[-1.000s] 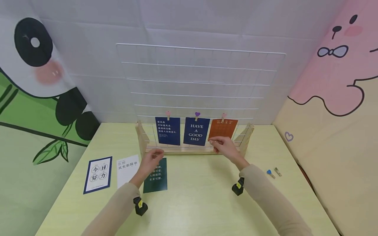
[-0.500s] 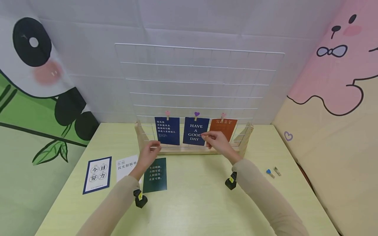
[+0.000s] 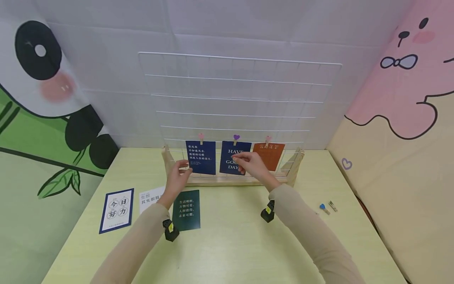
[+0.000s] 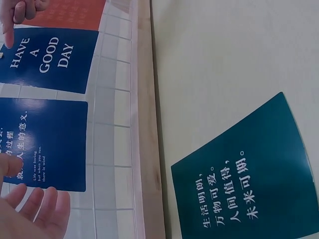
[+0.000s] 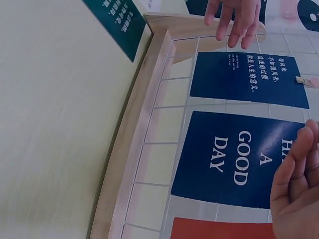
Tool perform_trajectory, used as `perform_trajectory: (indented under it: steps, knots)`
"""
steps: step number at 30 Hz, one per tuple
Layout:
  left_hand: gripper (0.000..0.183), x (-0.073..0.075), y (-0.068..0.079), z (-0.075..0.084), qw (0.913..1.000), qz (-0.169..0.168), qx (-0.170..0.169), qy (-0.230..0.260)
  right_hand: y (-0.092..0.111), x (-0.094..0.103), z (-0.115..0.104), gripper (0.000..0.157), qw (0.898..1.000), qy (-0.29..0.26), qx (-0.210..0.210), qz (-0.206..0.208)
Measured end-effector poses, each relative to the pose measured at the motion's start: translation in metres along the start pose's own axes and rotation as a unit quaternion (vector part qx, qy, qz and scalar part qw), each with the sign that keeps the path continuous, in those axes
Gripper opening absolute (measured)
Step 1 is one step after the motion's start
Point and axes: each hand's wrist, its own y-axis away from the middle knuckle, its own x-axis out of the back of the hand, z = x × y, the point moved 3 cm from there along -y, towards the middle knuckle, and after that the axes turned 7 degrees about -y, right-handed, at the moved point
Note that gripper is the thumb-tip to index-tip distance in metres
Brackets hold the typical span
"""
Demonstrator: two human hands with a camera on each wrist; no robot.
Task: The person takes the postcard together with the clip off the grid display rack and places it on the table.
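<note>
Three cards hang clipped on a white wire grid: a blue card with white writing (image 3: pixel 200 157), a blue "HAVE A GOOD DAY" card (image 5: pixel 219 154) and an orange card (image 3: pixel 271 157). At the left blue card's outer edge is my left hand (image 3: pixel 178 177), thumb over its face in the left wrist view and fingers beside the edge; whether they touch is unclear. My right hand (image 3: pixel 250 163) hovers in front of the "HAVE A GOOD DAY" card, fingers loosely bent, nothing visible in them. Small clothespins (image 3: pixel 236 139), some heart-topped, hold the cards.
A wooden base (image 3: pixel 227 181) carries the grid (image 3: pixel 230 116). On the table (image 3: pixel 241 244) lie a dark green card (image 4: pixel 249 184), a white card (image 3: pixel 150 197) and a blue-bordered card (image 3: pixel 117 211). A blue-heart clothespin (image 3: pixel 324 208) and a plain clothespin (image 3: pixel 332 206) lie to the right.
My right hand has moved left, from the orange card to in front of the middle blue card. My left hand has risen from near the green card to the left blue card's edge.
</note>
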Motion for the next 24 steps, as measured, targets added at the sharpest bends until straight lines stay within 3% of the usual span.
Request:
perform_trajectory:
  steps: [12,24]
  knots:
    - [0.043,0.003,-0.006,0.007,1.0000,0.004,0.002,-0.004,-0.014,-0.016,-0.015,0.027,1.000,-0.023,0.004,-0.019]
    - [0.045,0.005,-0.014,0.001,0.9999,-0.009,0.012,0.005,-0.027,-0.029,-0.042,0.027,1.000,-0.014,0.009,-0.023]
